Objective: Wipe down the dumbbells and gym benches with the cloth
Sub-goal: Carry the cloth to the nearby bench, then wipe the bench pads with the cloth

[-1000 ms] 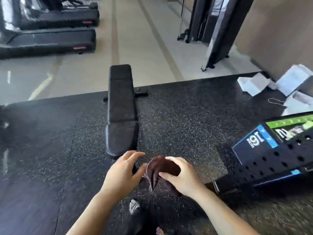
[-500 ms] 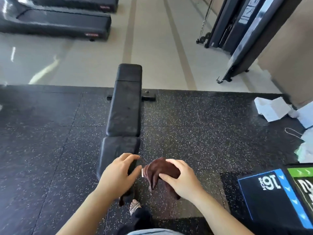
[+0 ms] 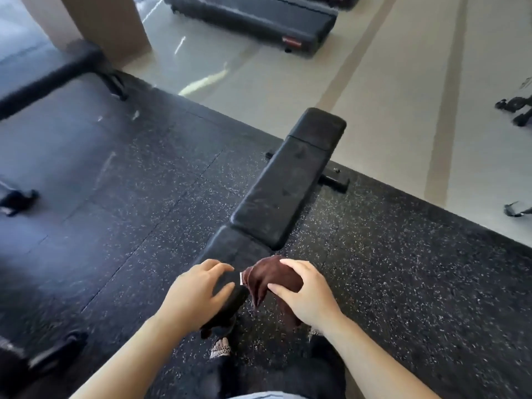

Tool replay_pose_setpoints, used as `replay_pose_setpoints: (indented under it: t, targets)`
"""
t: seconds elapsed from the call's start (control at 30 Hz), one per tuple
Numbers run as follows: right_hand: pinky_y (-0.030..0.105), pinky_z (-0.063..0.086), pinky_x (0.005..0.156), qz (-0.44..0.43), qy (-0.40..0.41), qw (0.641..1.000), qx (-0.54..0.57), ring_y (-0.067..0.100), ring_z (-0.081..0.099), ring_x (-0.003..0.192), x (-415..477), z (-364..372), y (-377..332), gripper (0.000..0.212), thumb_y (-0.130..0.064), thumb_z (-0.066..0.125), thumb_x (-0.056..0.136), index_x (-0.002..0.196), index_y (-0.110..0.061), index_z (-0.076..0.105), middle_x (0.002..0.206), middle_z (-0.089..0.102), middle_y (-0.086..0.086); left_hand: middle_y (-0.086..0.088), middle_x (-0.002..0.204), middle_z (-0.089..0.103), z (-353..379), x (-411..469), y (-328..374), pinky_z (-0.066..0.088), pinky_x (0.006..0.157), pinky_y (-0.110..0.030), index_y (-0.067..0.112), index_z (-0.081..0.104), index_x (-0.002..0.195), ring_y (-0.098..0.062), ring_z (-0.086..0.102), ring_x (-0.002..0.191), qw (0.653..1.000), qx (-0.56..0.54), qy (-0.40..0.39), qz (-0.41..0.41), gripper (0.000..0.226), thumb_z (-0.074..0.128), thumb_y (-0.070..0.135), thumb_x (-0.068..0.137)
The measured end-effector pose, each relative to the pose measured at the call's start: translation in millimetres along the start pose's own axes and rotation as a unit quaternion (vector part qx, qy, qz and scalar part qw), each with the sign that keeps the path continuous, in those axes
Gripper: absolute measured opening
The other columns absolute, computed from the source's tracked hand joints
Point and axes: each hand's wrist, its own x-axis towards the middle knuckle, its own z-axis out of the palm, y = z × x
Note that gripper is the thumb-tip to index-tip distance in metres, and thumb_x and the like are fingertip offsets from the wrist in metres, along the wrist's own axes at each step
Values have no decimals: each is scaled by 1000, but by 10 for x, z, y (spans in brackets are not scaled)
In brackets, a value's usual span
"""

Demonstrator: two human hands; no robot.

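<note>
The right hand [image 3: 308, 295] grips a bunched brown cloth [image 3: 270, 276], its thumb under the wad and its fingers curled over the top, so the cloth sits clamped in that hand with a loose corner hanging down. The cloth is held just above the near end of a black flat gym bench [image 3: 285, 194], at the right edge of the seat pad; whether it touches the pad cannot be told. The left hand [image 3: 195, 292] is just beside the cloth, over the same end of the bench, its fingers loosely curved and spread and holding nothing; contact with the pad is unclear. The bench runs away from the person at a slant toward the upper right, its far end reaching past the edge of the speckled black rubber mat [image 3: 138, 214] onto the pale tiled floor [image 3: 383, 82]. A patterned shoe [image 3: 220, 348] shows on the mat below the hands. A second bench [image 3: 49, 72], blurred, stands at the far left near a tan pillar [image 3: 109, 21], and a black treadmill [image 3: 259, 18] lies on the tiles at the top
</note>
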Motion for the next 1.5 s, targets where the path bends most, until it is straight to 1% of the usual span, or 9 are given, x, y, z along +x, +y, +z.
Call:
replay_pose_setpoints:
  t: [0.3,0.57,0.7,0.8,0.97,1.07,1.2,1.33,1.5]
  targets:
    - [19,31,99,-96,-157,980,-76,12,47,119,784,-408,358,59,-44,73,79,131,-26,53,129,48,-8,12,125,54,375,23,637,44,88,-29,31,54,125,-15,56,110,984,-8,25,-175,54,31,57,84]
    - [29,34,105,-152,-158,966,-135,18,45,119,1397,267,627,64,-51,71,78,134,-27,50,133,45,-7,14,122,57,952,222,62,49,85,-33,30,57,120,-13,58,106,955,-44,87,-281,56,30,58,80]
    - [37,37,103,-211,-133,952,-178,22,41,121,1814,1051,942,63,-53,68,79,134,-32,47,139,40,-7,12,125,55,1586,504,-473,47,87,-32,29,56,122,-14,56,109,948,-23,124,-293,38,46,46,89]
    - [38,39,101,-256,-112,943,-183,22,40,124,2068,1651,1257,63,-54,69,77,133,-34,48,142,38,-8,8,116,61,2061,666,-917,49,87,-37,26,63,114,-18,60,104,936,10,180,-302,49,37,52,82]
    - [42,47,89,-344,-30,934,-92,21,51,114,2208,2358,1747,68,-73,52,69,126,-37,50,133,49,-8,4,117,60,2732,784,-1434,44,94,-52,27,65,109,-22,56,111,907,49,267,-324,50,37,55,77]
    - [42,47,87,-384,28,922,-38,18,52,110,2322,2473,1813,68,-76,48,67,122,-37,53,126,52,-12,10,116,61,2887,814,-1499,44,93,-43,32,65,106,-18,60,103,894,80,329,-295,44,41,55,78]
    - [39,41,99,-386,-31,921,-23,13,47,116,2428,2456,1727,68,-75,52,66,124,-39,53,126,49,-15,18,113,60,2889,819,-1521,35,78,-24,34,64,108,-13,58,100,872,9,394,-291,28,58,46,84]
    - [40,31,110,-378,-135,910,-105,14,37,128,2434,2219,1661,68,-69,51,78,137,-39,40,138,39,-12,14,110,63,2915,774,-1440,39,89,-30,32,68,102,-16,60,100,893,62,352,-273,36,47,50,78]
    - [34,21,116,-452,-200,857,-145,16,30,137,2558,2201,1485,65,-69,49,80,139,-45,38,147,35,-9,17,113,62,2927,767,-1455,35,93,-29,35,66,103,-11,56,107,893,78,345,-276,40,41,51,78]
